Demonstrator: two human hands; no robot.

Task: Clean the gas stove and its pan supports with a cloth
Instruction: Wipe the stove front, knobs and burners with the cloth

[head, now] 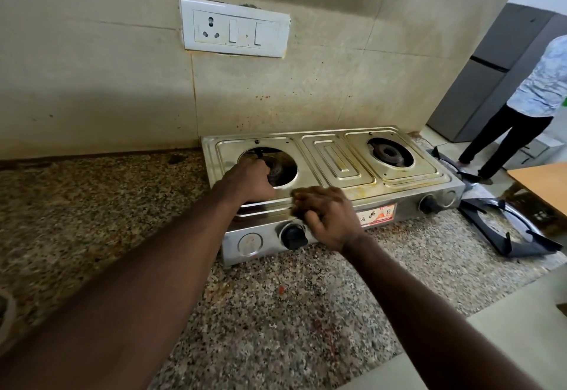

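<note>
A two-burner steel gas stove [337,162] stands on a speckled granite counter against the tiled wall. My left hand [248,179] is closed around the left burner head [276,170] in its round opening. My right hand [325,214] rests on the stove's front edge above the left knob [294,236], fingers curled and blurred; nothing shows in it. The right burner [389,154] sits bare. Two black pan supports [503,230] lie off the stove on the counter to the right. No cloth is in view.
A socket-and-switch plate [234,28] is on the wall above the stove. The granite counter [276,313] stretches left and toward me. A person [527,107] stands at the right by a grey fridge [478,82]. A wooden table corner [540,181] shows at the right edge.
</note>
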